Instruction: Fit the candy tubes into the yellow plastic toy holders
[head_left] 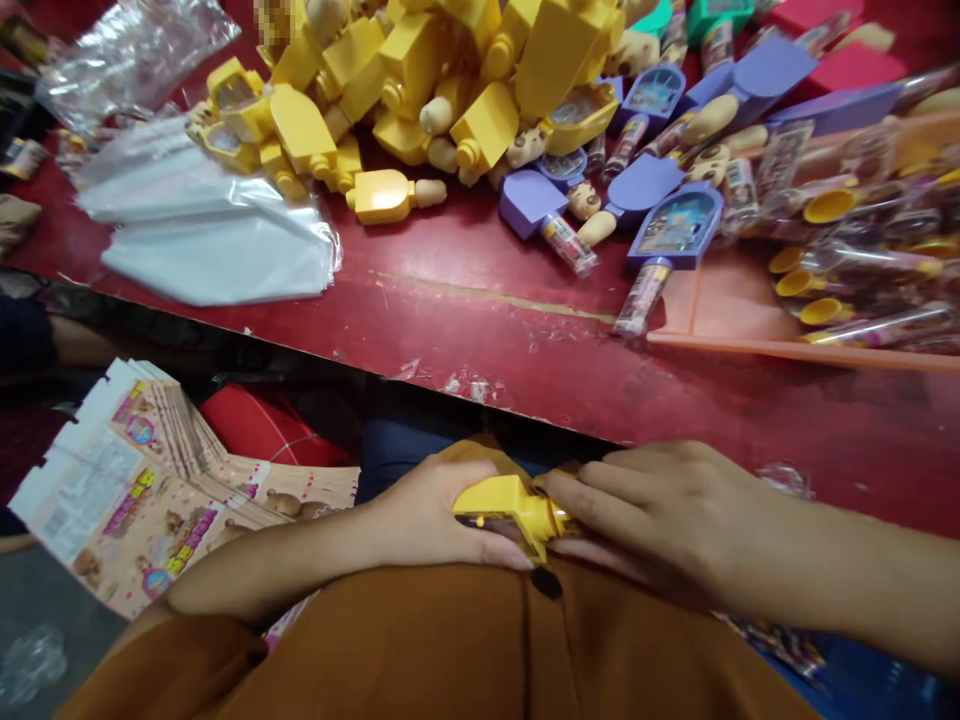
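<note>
A smooth, glossy yellow plastic toy (pixel 517 512) with a blocky body and a rounded neck was held low in the centre of the frame, over a lap covered in plain orange-brown cloth (pixel 465 650). It was clasped from the left by the left hand (pixel 427 515), whose fingers were curled closed round its body with the thumb pressed beneath. It was gripped from the right by the right hand (pixel 667 515), laid flat and palm-down with the fingers stretched together over the toy's neck end. Both forearms were brought in from the lower edges of the frame.

Above the hands a worn red table (pixel 480 310) with a chipped, scratched edge was seen. A heap of matching yellow toys (pixel 420 80) was piled at the upper centre, with purple toys (pixel 660 200) to its right. Crinkled clear plastic bags (pixel 210 230) were spread at the upper left. Clear tubes with yellow caps (pixel 862 270) were stacked in a pale orange tray (pixel 720 335) at the right. At the lower left, beneath the table edge, flat printed cardboard cartons (pixel 142 480) were fanned out in a stack.
</note>
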